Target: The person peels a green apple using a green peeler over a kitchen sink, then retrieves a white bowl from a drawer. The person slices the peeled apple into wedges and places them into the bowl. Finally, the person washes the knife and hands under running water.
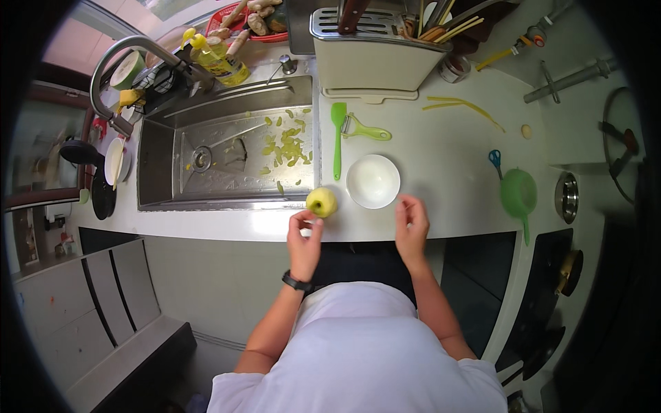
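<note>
A peeled, pale yellow-green apple with a dark hollow facing me sits at the counter's front, by the sink's right corner. Just below it is my left hand, thumb and fingers apart; whether a fingertip touches the apple I cannot tell. Right of the apple stands a white bowl, with nothing visible inside. My right hand hovers by the bowl's lower right rim, fingers loosely bent and holding nothing I can see. Behind the bowl lie a green-handled peeler and a green spatula.
Green peel scraps lie in the steel sink at left, under a curved faucet. A beige knife and utensil holder stands at the back. Blue-handled scissors and a green strainer are at right.
</note>
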`<state>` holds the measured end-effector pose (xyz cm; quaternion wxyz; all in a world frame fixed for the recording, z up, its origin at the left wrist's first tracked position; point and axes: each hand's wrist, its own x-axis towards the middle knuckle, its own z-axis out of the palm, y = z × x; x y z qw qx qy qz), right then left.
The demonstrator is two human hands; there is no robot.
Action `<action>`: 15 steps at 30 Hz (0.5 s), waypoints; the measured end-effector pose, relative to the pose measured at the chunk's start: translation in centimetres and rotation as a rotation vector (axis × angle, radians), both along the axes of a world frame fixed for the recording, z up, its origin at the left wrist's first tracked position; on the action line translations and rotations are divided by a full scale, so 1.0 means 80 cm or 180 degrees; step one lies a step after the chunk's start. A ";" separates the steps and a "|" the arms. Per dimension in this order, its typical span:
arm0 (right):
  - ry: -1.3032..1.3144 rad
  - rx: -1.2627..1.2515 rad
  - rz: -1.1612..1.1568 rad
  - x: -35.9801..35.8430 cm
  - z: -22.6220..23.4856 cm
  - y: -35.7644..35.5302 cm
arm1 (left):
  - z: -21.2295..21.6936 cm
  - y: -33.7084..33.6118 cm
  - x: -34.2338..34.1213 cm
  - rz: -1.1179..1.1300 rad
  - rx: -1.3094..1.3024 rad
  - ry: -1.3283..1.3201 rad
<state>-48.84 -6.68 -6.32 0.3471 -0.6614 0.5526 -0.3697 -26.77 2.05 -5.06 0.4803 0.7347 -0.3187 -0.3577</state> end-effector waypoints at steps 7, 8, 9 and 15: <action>-0.0922 0.3141 0.1015 0.092 -0.012 0.014 | -0.065 -0.041 0.087 -0.1402 -0.0017 -0.1318; -0.0984 0.3500 0.0992 0.096 -0.012 0.009 | -0.067 -0.046 0.093 -0.1543 0.0102 -0.1142; -0.1210 0.3601 0.1040 0.098 -0.018 0.005 | -0.073 -0.051 0.097 -0.1690 0.0220 -0.0955; -0.2014 0.3771 0.1001 0.107 -0.040 0.002 | -0.085 -0.057 0.098 -0.1970 0.0233 -0.0736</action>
